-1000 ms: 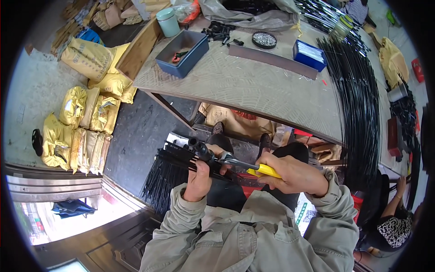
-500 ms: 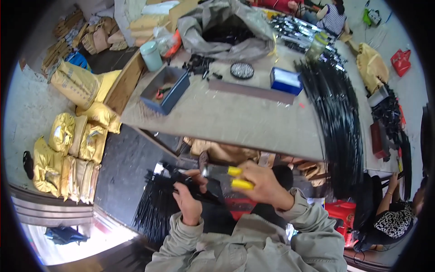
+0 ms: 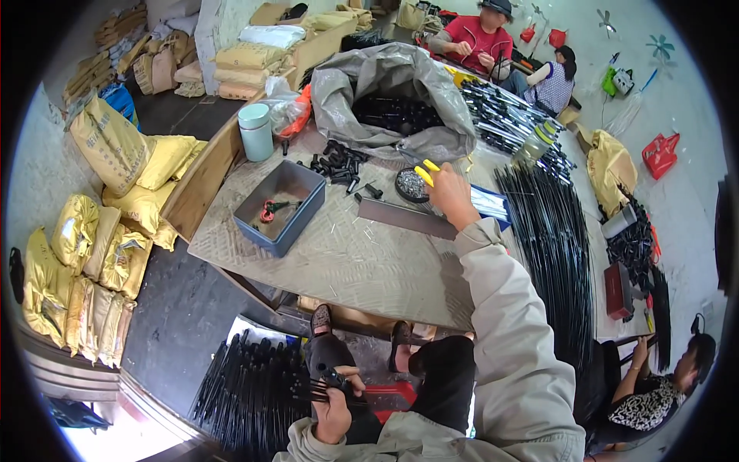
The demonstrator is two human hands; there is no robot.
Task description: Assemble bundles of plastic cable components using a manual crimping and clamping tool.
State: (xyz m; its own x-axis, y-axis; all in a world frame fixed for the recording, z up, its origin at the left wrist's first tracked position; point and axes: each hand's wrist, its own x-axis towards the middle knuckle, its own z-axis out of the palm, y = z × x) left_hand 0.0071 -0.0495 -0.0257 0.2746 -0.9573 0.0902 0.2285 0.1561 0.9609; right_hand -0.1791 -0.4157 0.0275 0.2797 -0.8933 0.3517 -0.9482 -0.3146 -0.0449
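Observation:
My right hand (image 3: 449, 192) reaches out over the table, closed on yellow-handled pliers (image 3: 425, 174) beside a round black dish (image 3: 398, 194) of small shiny metal pieces. The pliers' jaws are too small to make out clearly. Low by my lap, my left hand (image 3: 336, 412) is closed around thin black rods (image 3: 317, 390) with a thicker black fitting. To the left of that hand, a large bundle of similar black rods (image 3: 242, 396) lies at a slant. Short black fittings (image 3: 336, 160) are heaped left of the dish.
On the table (image 3: 323, 269) stand a blue-grey bin (image 3: 262, 237), a pale green canister (image 3: 255, 132) and a large grey sack (image 3: 331, 100). Long black rods (image 3: 543, 246) cover its right side. Yellow bags (image 3: 73, 231) line the left wall. Other people sit at the far end and lower right.
My right hand has gone from in front of my body forward to the dish, carrying the pliers. The left hand now sits lower, still on its rods. The view has shifted.

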